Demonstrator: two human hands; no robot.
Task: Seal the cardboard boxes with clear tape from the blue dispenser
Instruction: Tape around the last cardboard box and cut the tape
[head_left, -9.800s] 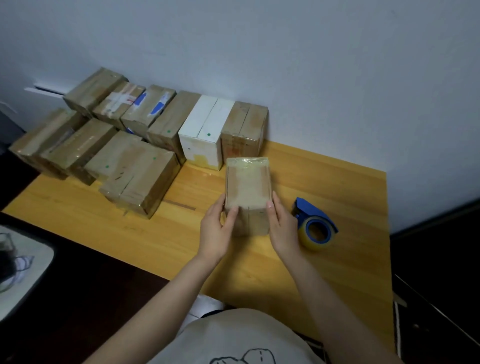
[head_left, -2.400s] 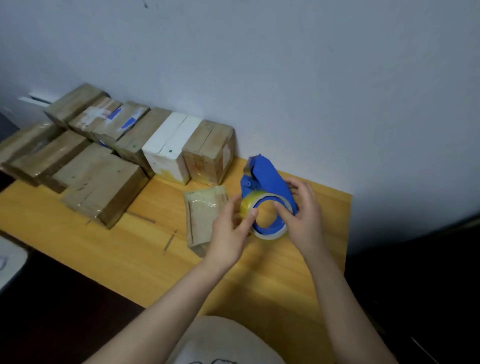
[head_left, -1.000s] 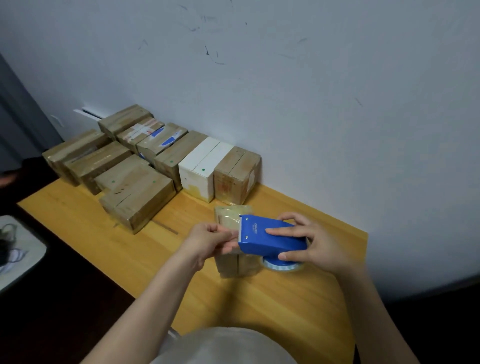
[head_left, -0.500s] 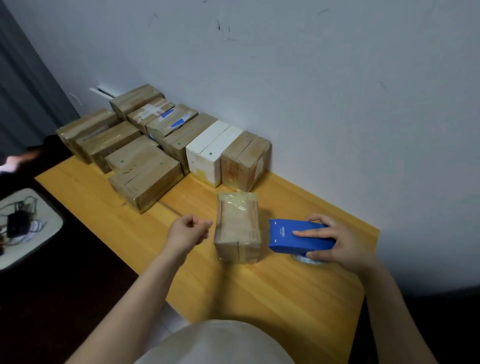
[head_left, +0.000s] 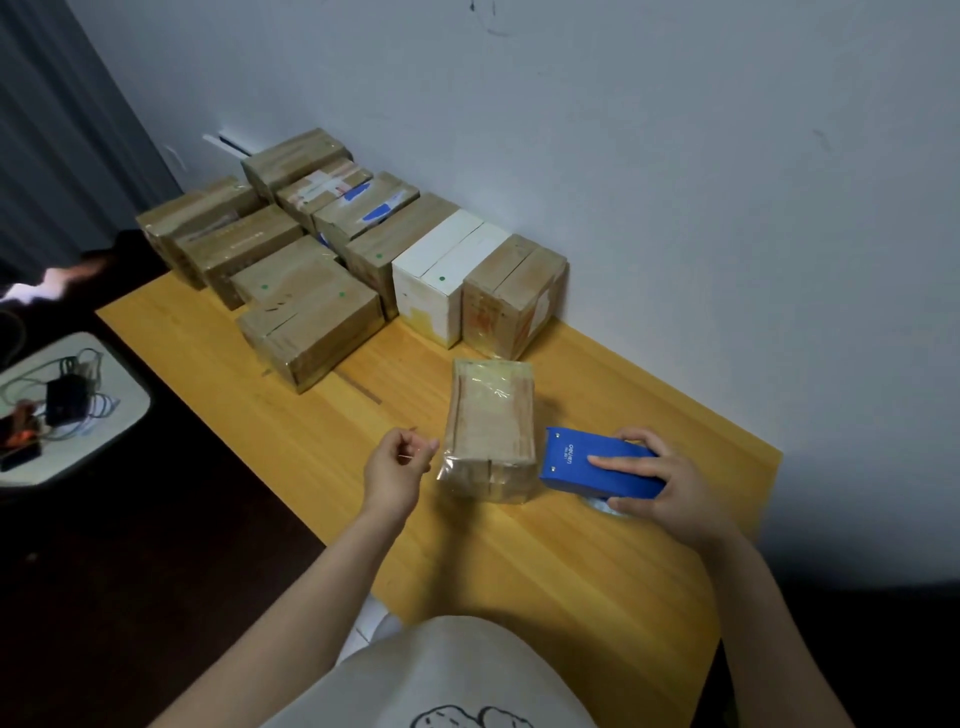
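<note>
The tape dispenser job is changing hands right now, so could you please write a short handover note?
Right hand: gripping the blue dispenser, low beside the box.
Left hand: pinched shut left of the box, apparently holding the tape end; the clear strip is hard to make out.
Box being worked: centre of the table, already glossy with tape.
Other boxes: stacked by the wall.
Left: lay this strip, cut it.

Small tape-wrapped brown cardboard box (head_left: 491, 428) beside the blue tape dispenser (head_left: 597, 467) on the yellow wooden tabletop.

The box stands alone near the table's middle, its long side running away from the viewer, glossy clear film wrinkled over its top and a loose flap of film at its near left corner. The dispenser lies just to its right, flat blue side up, with the roll of clear tape (head_left: 605, 506) peeking out beneath.
</note>
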